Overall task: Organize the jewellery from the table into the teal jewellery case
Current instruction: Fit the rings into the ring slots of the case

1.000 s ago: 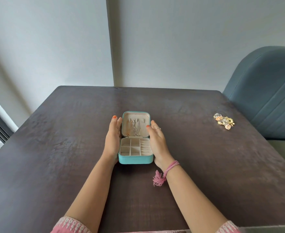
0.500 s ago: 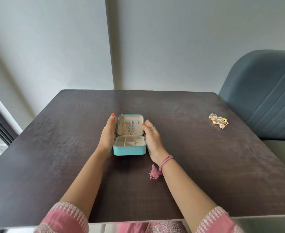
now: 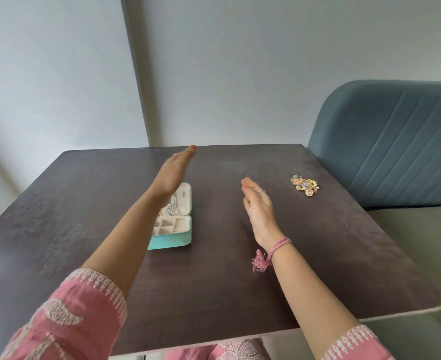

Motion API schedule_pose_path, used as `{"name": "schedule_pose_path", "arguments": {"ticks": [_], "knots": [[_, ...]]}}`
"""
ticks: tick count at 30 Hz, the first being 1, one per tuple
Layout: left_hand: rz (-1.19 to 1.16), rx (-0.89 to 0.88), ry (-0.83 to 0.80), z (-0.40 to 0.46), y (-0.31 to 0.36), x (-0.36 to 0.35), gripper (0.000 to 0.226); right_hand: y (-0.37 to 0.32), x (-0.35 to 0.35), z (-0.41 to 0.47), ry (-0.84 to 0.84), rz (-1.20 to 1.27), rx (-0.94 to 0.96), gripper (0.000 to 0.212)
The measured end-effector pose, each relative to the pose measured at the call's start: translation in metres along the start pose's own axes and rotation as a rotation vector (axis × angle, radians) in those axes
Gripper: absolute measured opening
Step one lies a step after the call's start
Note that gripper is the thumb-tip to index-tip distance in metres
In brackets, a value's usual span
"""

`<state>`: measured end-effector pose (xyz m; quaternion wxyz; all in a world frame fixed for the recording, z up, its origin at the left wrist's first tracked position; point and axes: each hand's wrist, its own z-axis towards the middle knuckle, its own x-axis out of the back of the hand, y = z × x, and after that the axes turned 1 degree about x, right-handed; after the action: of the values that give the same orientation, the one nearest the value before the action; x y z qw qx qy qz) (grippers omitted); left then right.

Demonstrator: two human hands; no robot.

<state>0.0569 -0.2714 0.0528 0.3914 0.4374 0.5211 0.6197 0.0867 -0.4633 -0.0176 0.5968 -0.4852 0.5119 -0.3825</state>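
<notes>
Both hands lifted off teal jewellery case (image 3: 173, 229) since earlier frame. Left hand (image 3: 173, 172), right hand (image 3: 259, 203): fingers extended flat, grasping nothing. Jewellery pile (image 3: 305, 187) at frame right, beyond right fingertips; right hand nearer.

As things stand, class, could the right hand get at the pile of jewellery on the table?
Probably yes. The right hand is open and empty, and only bare table lies between it and the jewellery pile; the teal jewellery case sits on its other side.

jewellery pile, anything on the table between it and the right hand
Nothing visible. Only bare dark table lies between the right hand and the jewellery pile. The open teal case sits on the hand's other side.
</notes>
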Motion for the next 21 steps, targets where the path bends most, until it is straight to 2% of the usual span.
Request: {"name": "schedule_pose_path", "arguments": {"ticks": [2, 3, 8, 11, 17, 21], "knots": [[0.065, -0.016, -0.055, 0.006, 0.002, -0.037, 0.046, -0.011, 0.027, 0.007, 0.074, -0.015, 0.059, 0.028], [0.101, -0.01, -0.076, 0.009, 0.003, -0.056, 0.044, -0.018, 0.04, 0.011, 0.125, -0.021, 0.087, 0.028], [0.137, 0.07, -0.187, 0.032, -0.013, -0.137, 0.05, -0.042, 0.111, 0.039, 0.406, -0.108, 0.188, 0.026], [0.138, 0.116, -0.215, 0.047, -0.026, -0.174, 0.05, -0.045, 0.151, 0.057, 0.505, -0.174, 0.179, 0.027], [0.247, 0.108, -0.291, 0.079, -0.051, -0.223, 0.048, -0.038, 0.191, 0.097, 0.427, -0.357, 0.014, 0.034], [0.345, 0.044, -0.371, 0.099, -0.058, -0.244, 0.046, -0.037, 0.192, 0.117, 0.332, -0.608, -0.006, 0.04]]}}
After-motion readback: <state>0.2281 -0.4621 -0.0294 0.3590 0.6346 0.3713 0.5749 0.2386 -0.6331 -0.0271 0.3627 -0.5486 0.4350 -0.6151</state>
